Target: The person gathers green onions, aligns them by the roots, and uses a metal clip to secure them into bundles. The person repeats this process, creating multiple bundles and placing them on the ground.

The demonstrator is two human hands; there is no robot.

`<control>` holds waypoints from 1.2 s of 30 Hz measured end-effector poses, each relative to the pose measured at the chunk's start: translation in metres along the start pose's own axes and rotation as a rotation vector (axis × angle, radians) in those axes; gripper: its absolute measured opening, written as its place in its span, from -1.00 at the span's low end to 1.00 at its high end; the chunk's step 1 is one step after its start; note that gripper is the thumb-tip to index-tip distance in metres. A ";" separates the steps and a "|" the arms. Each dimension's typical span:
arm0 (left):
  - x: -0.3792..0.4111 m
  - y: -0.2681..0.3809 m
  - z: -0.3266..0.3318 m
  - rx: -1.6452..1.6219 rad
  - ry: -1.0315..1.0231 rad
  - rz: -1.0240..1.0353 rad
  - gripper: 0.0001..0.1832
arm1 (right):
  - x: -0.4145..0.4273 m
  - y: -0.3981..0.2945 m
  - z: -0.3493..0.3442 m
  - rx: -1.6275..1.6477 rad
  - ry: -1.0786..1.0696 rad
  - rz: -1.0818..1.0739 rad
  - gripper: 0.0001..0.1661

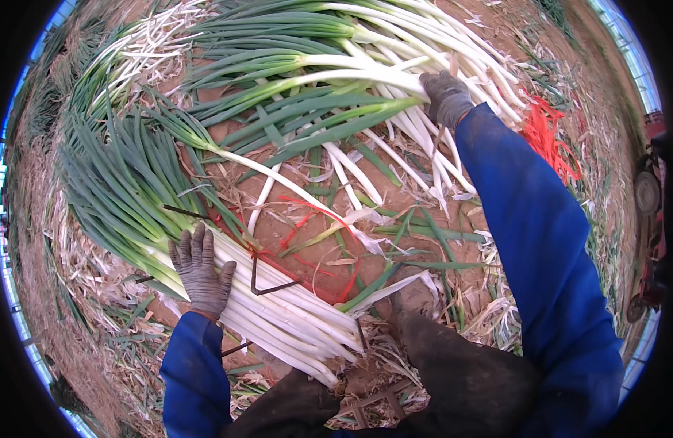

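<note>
My left hand (201, 274), in a dirty grey glove, lies with fingers spread on a bundle of long green onions (282, 306). That bundle rests in a dark metal rod frame (254, 276), white stalks toward my feet, green leaves at the upper left. My right hand (443, 98), gloved too, reaches to a large pile of green onions (292, 33) at the top and has its fingers around the white end of at least one stalk; the fingertips are partly hidden. A single green onion (282, 178) lies slanting between bundle and pile.
Red plastic strips (547, 139) lie in a heap right of the pile, and a red strand (353, 274) loops beside the bundle. Thinner onions (145, 52) lie at the upper left. Leaf scraps litter the soil. A wheeled red machine (648, 191) stands at the far right edge.
</note>
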State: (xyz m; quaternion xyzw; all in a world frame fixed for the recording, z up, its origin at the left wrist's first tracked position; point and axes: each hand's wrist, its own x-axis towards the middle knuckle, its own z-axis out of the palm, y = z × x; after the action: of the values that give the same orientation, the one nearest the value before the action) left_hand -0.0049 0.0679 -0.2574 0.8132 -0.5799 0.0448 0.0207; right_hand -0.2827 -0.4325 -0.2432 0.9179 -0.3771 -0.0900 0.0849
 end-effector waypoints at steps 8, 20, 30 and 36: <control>-0.003 0.006 0.005 -0.012 0.059 0.015 -0.25 | -0.166 -0.002 -0.017 0.044 0.027 -0.183 -0.58; 0.000 -0.003 -0.041 -0.489 0.074 -0.197 -0.35 | -0.328 0.039 -0.118 0.362 0.437 -0.193 -0.37; 0.056 0.129 -0.279 -0.591 0.916 0.168 -0.39 | -0.304 0.086 -0.238 0.431 0.657 -0.071 -0.49; 0.057 0.192 -0.293 -0.822 0.473 0.432 -0.34 | -0.238 0.091 -0.250 1.100 0.153 -0.008 -0.45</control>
State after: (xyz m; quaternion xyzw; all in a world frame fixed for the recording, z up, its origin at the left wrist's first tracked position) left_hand -0.1820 -0.0236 0.0361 0.5673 -0.6838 -0.0007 0.4589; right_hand -0.4533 -0.3057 0.0435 0.8324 -0.3576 0.1866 -0.3801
